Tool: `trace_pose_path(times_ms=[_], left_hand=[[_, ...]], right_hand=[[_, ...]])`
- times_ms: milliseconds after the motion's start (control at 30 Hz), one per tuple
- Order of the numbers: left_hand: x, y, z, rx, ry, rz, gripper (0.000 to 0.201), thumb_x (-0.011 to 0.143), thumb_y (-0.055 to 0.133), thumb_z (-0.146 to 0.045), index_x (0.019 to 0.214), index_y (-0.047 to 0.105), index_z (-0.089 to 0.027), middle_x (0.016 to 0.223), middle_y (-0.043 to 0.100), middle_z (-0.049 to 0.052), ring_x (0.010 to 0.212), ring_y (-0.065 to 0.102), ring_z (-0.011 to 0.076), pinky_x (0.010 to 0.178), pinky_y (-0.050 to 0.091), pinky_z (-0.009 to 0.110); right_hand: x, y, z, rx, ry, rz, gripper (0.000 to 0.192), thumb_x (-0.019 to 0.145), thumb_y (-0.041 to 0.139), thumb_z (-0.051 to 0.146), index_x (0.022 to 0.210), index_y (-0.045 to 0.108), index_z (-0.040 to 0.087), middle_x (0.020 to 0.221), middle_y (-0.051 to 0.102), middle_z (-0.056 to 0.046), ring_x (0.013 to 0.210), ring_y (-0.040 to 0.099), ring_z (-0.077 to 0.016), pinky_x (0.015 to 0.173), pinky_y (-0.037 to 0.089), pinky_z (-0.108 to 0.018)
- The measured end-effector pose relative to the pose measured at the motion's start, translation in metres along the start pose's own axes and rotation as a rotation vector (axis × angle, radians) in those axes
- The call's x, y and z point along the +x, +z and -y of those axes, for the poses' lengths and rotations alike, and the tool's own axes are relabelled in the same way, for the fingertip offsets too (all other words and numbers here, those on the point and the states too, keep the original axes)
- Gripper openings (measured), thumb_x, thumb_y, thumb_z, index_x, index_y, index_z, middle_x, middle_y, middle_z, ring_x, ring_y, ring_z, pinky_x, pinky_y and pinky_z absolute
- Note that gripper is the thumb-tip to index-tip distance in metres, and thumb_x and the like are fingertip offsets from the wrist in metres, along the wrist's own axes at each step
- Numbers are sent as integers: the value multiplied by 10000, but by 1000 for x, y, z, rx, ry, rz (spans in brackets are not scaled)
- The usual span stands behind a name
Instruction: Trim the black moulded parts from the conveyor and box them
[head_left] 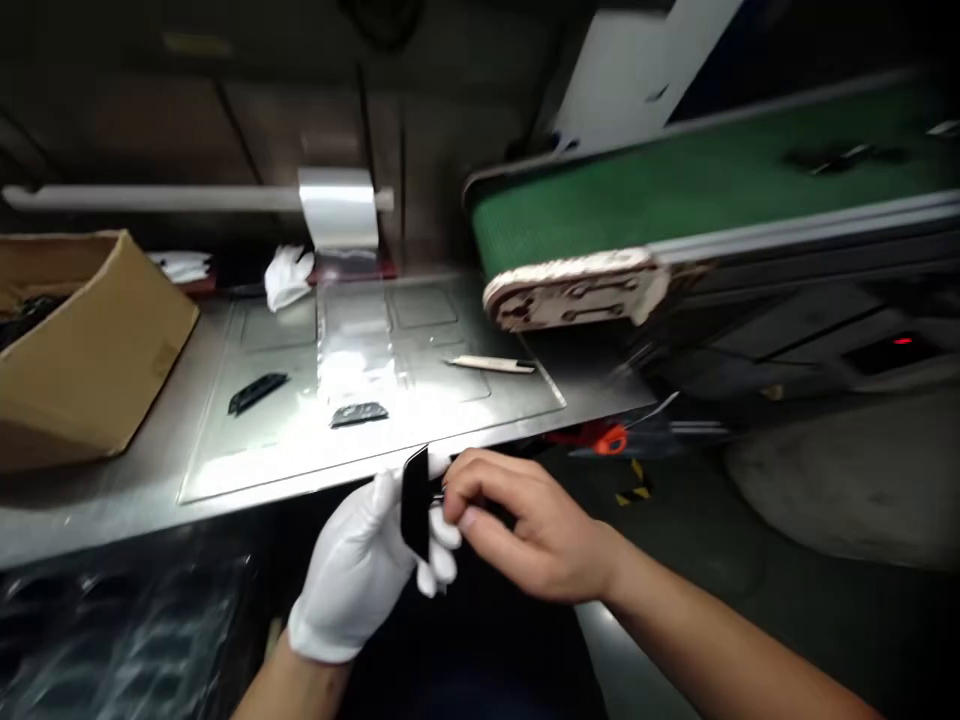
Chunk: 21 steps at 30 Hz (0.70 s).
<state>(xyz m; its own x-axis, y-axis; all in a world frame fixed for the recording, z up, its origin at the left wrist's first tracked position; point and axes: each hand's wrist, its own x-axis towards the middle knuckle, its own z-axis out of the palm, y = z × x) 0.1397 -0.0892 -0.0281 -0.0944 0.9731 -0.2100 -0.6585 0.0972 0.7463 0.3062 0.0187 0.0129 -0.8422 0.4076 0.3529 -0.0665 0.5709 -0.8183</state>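
Observation:
My left hand [360, 565], in a white glove, grips a small flat black part [415, 500] held upright just below the front edge of the metal table [112, 490]. My bare right hand [525, 525] pinches at the part's right side with thumb and fingertips. On the table lie two more black parts, one at the left [256, 391] and one [359, 413] under a strip of clear film [352, 340] that runs from a roll [339, 207] on a white bar.
An open cardboard box [82, 345] stands at the table's left. A green conveyor belt [697, 185] ends at the right. A pen-like tool [491, 364], a crumpled white glove [286, 277] and orange-handled scissors [611, 438] lie around.

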Motion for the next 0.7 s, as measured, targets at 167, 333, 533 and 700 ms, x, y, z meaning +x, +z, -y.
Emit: trace_pose_path(times_ms=[167,333,533,700], left_hand=[[-14,-9,33,-274,-36,45,437,1049,528,-440,1296,720,-136,810,768,94,622,731,182,476,544,206],[-20,-9,44,-322,-25,105,458,1041,554,-480,1354,699,-179,778,763,47,605,724,131,497,543,155],[-19,-4,45,-312,-19,107,472,1019,592,-508,1371,690,-209,782,769,25,605,725,124,500,546,152],[-18,-1,47,-320,-40,95,449,1015,604,-500,1336,715,-207,792,773,18,619,730,121,510,556,151]], right_hand=[[-19,22,-18,201,198,-22,113,952,576,104,986,637,193,936,656,-11,856,623,-125,798,512,-262],[-37,33,-19,246,241,-81,175,960,605,129,1101,635,229,989,658,-5,879,634,-126,795,521,-262],[-44,36,-18,559,598,-211,202,1007,657,410,1108,625,238,898,674,14,727,610,-96,642,509,-215],[-39,39,-17,593,662,-161,279,1001,661,456,960,684,180,802,660,12,689,597,-87,628,504,-202]])
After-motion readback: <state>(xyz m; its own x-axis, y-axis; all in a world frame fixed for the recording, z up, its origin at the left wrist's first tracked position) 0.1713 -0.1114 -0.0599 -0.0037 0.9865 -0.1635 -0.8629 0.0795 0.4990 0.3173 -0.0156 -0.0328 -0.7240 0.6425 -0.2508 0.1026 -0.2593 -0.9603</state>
